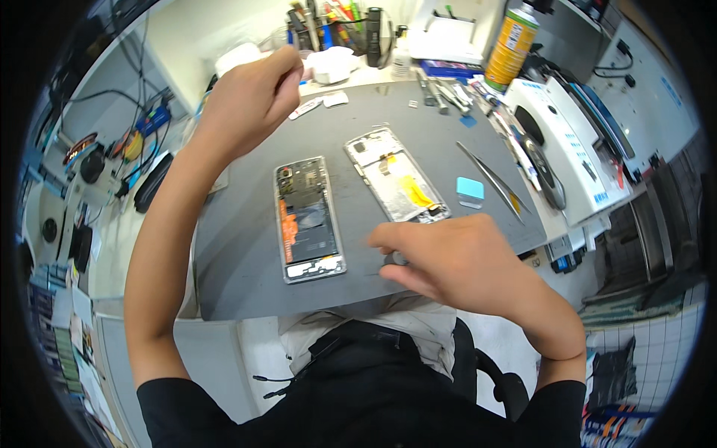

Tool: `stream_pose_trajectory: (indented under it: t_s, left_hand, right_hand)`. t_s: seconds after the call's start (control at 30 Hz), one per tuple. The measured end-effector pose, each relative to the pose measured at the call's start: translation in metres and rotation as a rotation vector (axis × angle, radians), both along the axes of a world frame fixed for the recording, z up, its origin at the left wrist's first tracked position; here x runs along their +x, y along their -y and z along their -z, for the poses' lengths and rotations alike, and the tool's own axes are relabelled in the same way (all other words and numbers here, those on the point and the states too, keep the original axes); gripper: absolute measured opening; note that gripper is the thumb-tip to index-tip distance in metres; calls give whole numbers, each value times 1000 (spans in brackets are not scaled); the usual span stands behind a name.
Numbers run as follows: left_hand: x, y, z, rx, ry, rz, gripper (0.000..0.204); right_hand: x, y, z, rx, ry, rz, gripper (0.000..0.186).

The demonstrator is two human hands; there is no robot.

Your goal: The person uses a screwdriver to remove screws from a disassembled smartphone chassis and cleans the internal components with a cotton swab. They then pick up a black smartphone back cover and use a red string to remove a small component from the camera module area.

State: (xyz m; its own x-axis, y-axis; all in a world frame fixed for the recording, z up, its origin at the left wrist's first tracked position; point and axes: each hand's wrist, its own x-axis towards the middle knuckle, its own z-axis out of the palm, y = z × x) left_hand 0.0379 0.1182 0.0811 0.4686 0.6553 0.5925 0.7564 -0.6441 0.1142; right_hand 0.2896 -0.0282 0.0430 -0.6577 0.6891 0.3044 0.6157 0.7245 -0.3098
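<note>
My left hand (258,101) is raised over the far left of the grey mat, its fingers curled closed. What it holds, if anything, is hidden behind the hand. Low over the mat's near right, my right hand (459,257) has thumb and fingers closed around a small dark grey object (396,259), mostly covered and slightly blurred. Left of it lies an opened smartphone (310,216) with its black battery and an orange strip showing. A bare silvery phone frame (396,175) with a yellow piece lies just beyond my right hand, tilted on the mat.
Tweezers (493,179) and a small blue-topped box (470,192) lie at the mat's right. Behind stand a pen and tool holder (321,30), a black flashlight (374,37) and a yellow spray can (512,48). A white machine (560,149) borders the right side.
</note>
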Motion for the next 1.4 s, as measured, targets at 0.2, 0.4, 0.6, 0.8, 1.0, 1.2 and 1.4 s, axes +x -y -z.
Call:
stream_pose_trajectory:
  t_s: [0.2, 0.4, 0.6, 0.8, 1.0, 1.2, 1.4]
  left_hand:
    - [-67, 74, 31, -361, 260, -7, 10]
    - [-67, 114, 53, -532, 281, 31, 10]
    - [-56, 119, 58, -388, 254, 149, 11]
    - [-58, 122, 52, -355, 326, 193, 15]
    - [-64, 120, 55, -308, 305, 215, 16]
    - [-65, 119, 56, -304, 327, 226, 17]
    - [-68, 118, 56, -310, 335, 218, 16]
  right_hand:
    - [-3, -13, -8, -151, -127, -21, 40]
    - [-30, -32, -14, -104, -431, -126, 43]
    - [-59, -40, -22, -33, -537, -231, 46]
    - [-74, -47, -26, -13, -503, -365, 46]
    - [-75, -48, -26, 10, -457, -377, 45]
    - [-79, -49, -25, -2, -417, -379, 44]
    - [-80, -49, -25, -14, -439, -383, 43]
